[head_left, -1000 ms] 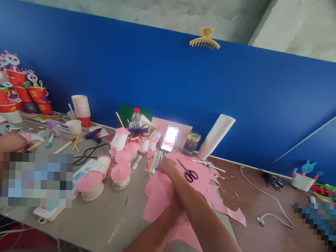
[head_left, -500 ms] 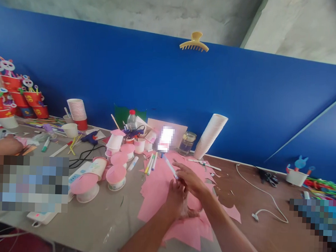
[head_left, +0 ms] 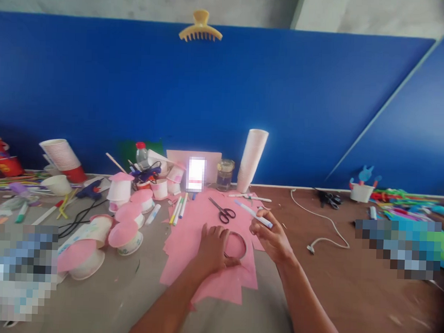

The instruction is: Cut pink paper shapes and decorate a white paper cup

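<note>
My left hand [head_left: 215, 248] is closed over the left side of a round, thin-rimmed ring [head_left: 245, 245], pressing it down on pink paper [head_left: 225, 290]. Pink paper shows through the ring's middle; the hand hides its left part. Off to the right, my right hand [head_left: 274, 235] grips a white and pale-blue marker [head_left: 264, 220] above the paper's right edge, its thin end pointing up and left. Black-handled scissors [head_left: 223, 211] lie on the paper beyond the ring. Several markers [head_left: 178, 209] lie by the paper's far left edge.
Pink-topped paper cups [head_left: 127, 236] stand in a group on the left. Behind the paper are a glass jar [head_left: 225, 175], a tall stack of white cups [head_left: 253, 158] and a lit, blurred screen [head_left: 196, 173]. A white cable [head_left: 329, 219] curves across the brown tabletop.
My right hand has moved right, away from my left hand, still with the marker. The ring and scissors now show plainly. My view has turned to the right.
</note>
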A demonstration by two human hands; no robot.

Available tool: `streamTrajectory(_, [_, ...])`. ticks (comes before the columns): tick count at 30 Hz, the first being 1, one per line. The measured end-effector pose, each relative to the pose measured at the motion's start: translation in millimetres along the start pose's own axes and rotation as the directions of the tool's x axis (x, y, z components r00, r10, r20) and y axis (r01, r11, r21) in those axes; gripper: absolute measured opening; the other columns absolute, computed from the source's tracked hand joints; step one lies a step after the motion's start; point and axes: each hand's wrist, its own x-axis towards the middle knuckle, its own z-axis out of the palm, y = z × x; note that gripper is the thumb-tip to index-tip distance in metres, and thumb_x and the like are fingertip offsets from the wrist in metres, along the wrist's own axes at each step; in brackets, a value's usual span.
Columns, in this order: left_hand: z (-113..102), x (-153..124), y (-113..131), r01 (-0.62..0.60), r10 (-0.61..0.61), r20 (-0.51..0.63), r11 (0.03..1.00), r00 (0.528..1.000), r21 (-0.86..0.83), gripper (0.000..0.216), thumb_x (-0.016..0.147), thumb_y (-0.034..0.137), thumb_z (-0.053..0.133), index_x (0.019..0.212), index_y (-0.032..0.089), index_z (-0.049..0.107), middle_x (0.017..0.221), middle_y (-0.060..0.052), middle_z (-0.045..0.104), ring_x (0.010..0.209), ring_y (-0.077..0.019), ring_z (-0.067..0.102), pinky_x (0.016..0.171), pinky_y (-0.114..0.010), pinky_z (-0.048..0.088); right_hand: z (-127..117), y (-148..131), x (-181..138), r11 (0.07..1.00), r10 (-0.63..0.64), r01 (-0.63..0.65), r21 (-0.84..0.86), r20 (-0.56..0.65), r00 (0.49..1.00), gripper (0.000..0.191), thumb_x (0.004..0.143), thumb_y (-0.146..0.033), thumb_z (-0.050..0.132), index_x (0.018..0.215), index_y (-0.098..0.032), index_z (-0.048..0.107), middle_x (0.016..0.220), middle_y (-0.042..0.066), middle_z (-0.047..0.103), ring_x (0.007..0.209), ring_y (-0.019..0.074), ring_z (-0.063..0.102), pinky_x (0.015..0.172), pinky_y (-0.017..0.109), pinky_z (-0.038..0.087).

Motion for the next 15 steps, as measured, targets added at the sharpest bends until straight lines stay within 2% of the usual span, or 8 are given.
streamTrajectory(2, [0, 2, -1, 0.007, -0.007, 0.012, 1.0, 1.0, 0.007, 0.079, 0.061, 0.068, 0.061, 0.124, 0.023, 0.046, 0.119, -0.011, 0.054, 0.113, -0.0326, 0.046, 0.106, -0.059, 0.011, -4, 3, 5, 1.0, -0.019, 0.017, -0.018, -0.12, 0.993, 0.024, 0.065, -0.023, 0.076, 0.074, -0.021, 0.054, 0.053, -0.008, 0.037, 0.047, 0.0056, 0.03, 0.049, 0.022, 0.024])
streamTrajectory(4, [0, 4, -1, -0.005, 0.005, 0.015, 1.0, 1.0, 0.003, 0.081, 0.06, 0.069, 0.062, 0.125, 0.022, 0.046, 0.119, -0.011, 0.054, 0.113, -0.0326, 0.046, 0.106, -0.059, 0.009, -7, 6, 11, 0.999, -0.016, 0.024, 0.046, -0.164, 0.986, 0.022, 0.067, -0.027, 0.074, 0.069, -0.02, 0.053, 0.049, -0.01, 0.028, 0.043, 0.0042, 0.021, 0.045, 0.021, 0.019])
streamTrajectory(6, [-1, 5, -2, -0.018, 0.018, 0.016, 1.0, 1.0, -0.003, 0.08, 0.061, 0.068, 0.062, 0.126, 0.023, 0.046, 0.12, -0.011, 0.054, 0.114, -0.0322, 0.045, 0.107, -0.059, 0.007, -10, 10, 16, 0.996, -0.004, 0.021, 0.091, -0.183, 0.983, 0.021, 0.068, -0.032, 0.073, 0.074, -0.021, 0.057, 0.047, -0.011, 0.023, 0.041, 0.0043, 0.017, 0.043, 0.021, 0.017])
streamTrajectory(10, [-3, 5, -2, -0.019, 0.019, 0.035, 1.0, 0.999, -0.009, 0.084, 0.059, 0.069, 0.063, 0.128, 0.024, 0.043, 0.121, -0.01, 0.054, 0.115, -0.0324, 0.045, 0.107, -0.059, 0.006, -10, 12, 16, 0.992, -0.011, 0.036, 0.118, -0.212, 0.977, 0.024, 0.068, -0.039, 0.073, 0.078, -0.018, 0.065, 0.046, -0.01, 0.023, 0.044, 0.0049, 0.02, 0.044, 0.02, 0.02])
streamTrajectory(15, [-2, 6, -2, -0.021, 0.021, 0.026, 1.0, 0.999, 0.009, 0.081, 0.058, 0.068, 0.065, 0.123, 0.023, 0.046, 0.119, -0.01, 0.054, 0.115, -0.0326, 0.045, 0.107, -0.06, 0.007, -7, 11, 13, 0.993, 0.009, 0.011, 0.115, -0.175, 0.985, 0.025, 0.068, -0.041, 0.073, 0.076, -0.018, 0.068, 0.048, -0.009, 0.025, 0.045, 0.0048, 0.023, 0.044, 0.02, 0.023])
